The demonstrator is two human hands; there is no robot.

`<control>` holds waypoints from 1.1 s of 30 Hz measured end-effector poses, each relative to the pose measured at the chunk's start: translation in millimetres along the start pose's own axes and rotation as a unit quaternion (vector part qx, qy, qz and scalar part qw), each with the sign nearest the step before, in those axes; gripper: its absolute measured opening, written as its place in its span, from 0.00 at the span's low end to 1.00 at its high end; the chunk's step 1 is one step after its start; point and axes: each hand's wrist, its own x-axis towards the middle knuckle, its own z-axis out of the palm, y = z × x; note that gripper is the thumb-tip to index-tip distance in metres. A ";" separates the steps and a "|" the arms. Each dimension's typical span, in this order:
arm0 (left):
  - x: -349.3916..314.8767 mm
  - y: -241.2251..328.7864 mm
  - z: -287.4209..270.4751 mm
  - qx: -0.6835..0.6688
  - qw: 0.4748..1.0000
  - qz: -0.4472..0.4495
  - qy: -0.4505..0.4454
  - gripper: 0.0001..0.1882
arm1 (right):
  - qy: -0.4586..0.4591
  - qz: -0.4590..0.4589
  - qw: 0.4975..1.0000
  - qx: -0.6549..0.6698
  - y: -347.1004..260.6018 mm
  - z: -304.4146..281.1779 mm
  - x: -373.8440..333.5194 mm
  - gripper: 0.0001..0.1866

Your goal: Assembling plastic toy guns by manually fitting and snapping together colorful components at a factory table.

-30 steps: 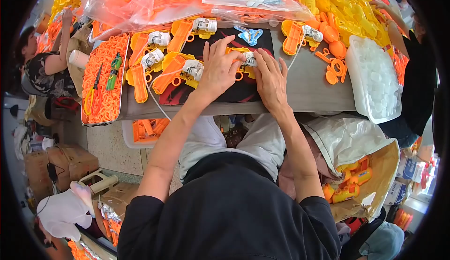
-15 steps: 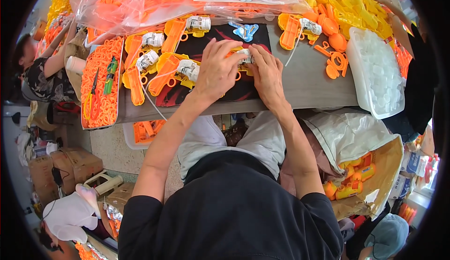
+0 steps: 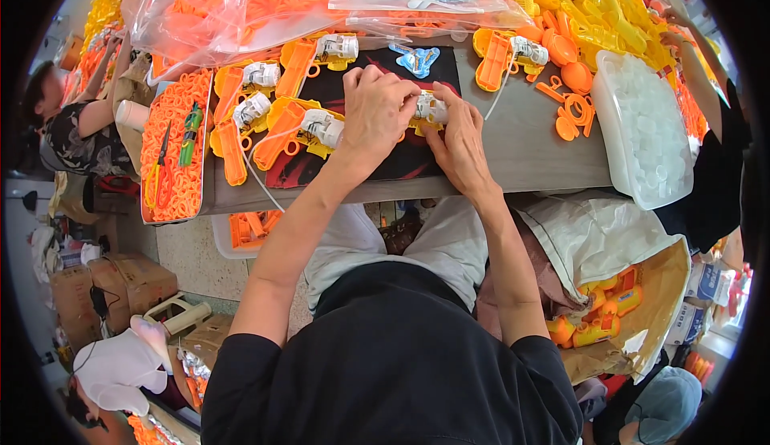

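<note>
On the black and red mat (image 3: 409, 164) lies a part-built toy gun with a white cylindrical insert (image 3: 431, 108) and a bit of yellow shell showing. My left hand (image 3: 375, 116) is closed over its left side and hides most of it. The thumb and fingers of my right hand (image 3: 461, 142) grip the white insert's right side. To the left lie several similar open toy guns, one of them a yellow shell with an orange handle (image 3: 281, 128) and a white insert; a pale tube trails from it. Another toy gun (image 3: 499, 58) sits to the right. A small blue plastic part (image 3: 417, 60) rests beyond my hands.
At left stands a tray of orange rings (image 3: 175, 174) with orange-handled scissors (image 3: 159, 174) and green snips (image 3: 190, 134) on top. At right are loose orange parts (image 3: 574, 108) and a bin of translucent caps (image 3: 618, 156). Clear bags (image 3: 241, 12) and yellow shells line the back.
My right hand has shifted slightly down, uncovering more of the white insert. My left hand has moved little. The person at the far right has come further into view.
</note>
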 end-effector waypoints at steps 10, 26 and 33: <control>1.0 6.1 -3.5 0.017 0.999 0.017 -0.027 0.03 | 0.004 -0.022 1.000 -0.019 -0.6 0.0 -0.5 0.25; 1.5 5.2 -3.5 0.031 0.995 0.083 -0.042 0.07 | -0.008 -0.050 0.984 -0.168 -8.0 -8.0 6.4 0.22; -19.2 6.6 0.1 -0.041 0.996 -0.075 0.024 0.11 | 0.004 -0.055 0.983 -0.176 -10.7 -7.8 6.0 0.22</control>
